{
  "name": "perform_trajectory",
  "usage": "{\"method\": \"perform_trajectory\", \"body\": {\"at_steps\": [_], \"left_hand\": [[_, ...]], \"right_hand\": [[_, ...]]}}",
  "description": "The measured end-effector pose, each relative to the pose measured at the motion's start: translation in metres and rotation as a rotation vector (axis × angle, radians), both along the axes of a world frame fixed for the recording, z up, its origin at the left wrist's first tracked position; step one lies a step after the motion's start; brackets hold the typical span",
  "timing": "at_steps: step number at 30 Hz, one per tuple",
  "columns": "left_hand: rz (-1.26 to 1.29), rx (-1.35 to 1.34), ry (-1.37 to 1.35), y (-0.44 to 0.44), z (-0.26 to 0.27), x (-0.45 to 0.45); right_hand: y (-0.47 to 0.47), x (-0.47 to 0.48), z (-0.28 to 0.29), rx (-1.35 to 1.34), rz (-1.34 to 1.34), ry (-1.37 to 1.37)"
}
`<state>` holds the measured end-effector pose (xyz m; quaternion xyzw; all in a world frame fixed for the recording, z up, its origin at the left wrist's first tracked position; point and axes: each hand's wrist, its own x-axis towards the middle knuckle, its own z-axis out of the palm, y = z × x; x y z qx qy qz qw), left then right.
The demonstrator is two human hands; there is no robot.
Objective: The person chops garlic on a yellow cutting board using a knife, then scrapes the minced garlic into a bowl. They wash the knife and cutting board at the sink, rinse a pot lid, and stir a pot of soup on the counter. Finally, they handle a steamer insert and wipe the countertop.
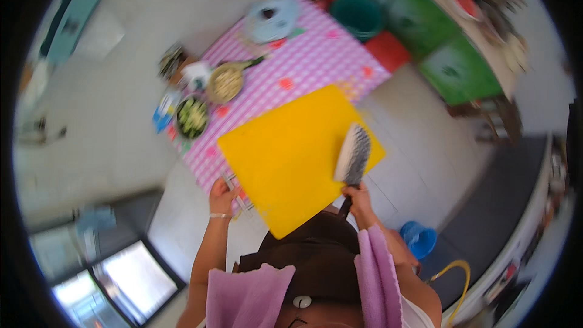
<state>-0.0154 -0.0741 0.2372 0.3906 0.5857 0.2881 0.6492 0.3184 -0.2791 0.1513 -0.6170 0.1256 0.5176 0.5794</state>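
My right hand [358, 198] is closed on the dark handle of a broad cleaver [353, 152], whose blade stands over the right part of a yellow cutting board [296, 155]. The same hand is at the board's near right edge; whether it also grips the board is unclear. My left hand [222, 197], at the board's left side, holds a thin metal utensil [236, 193], blurred, its kind unclear. The board is tilted in view and overlaps the near edge of a table with a pink checked cloth [268, 84].
On the table are a bowl of cut green vegetables [192, 117], a bowl of pale pieces [226, 83] and a pale blue lidded dish [272, 18]. A green bucket [356, 17] and red stool [388, 51] stand beyond; a blue bucket [418, 239] is at right.
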Motion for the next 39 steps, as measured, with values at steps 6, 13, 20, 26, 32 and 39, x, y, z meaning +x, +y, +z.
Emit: {"method": "perform_trajectory", "body": {"at_steps": [6,13,20,26,32,39], "left_hand": [[-0.299,0.044,-0.065,0.044,-0.003,0.033],[-0.828,0.065,-0.287,0.081,0.026,0.096],[-1.288,0.133,-0.378,0.027,0.106,0.152],[-1.633,0.098,-0.503,-0.126,0.173,0.145],[-1.926,0.097,-0.505,-0.309,0.203,0.074],[-2.269,-0.039,-0.595,-0.561,0.24,-0.028]], "right_hand": [[-0.059,-0.023,0.044,0.005,-0.201,0.064],[-0.116,-0.156,0.139,-0.024,-0.699,-0.182],[-0.162,-0.286,0.212,-0.046,-1.116,-0.345],[-0.249,-0.415,0.255,0.013,-1.526,-0.37],[-0.349,-0.583,0.298,-0.045,-1.842,-0.377],[-0.475,-0.748,0.321,-0.192,-2.2,-0.368]]}}
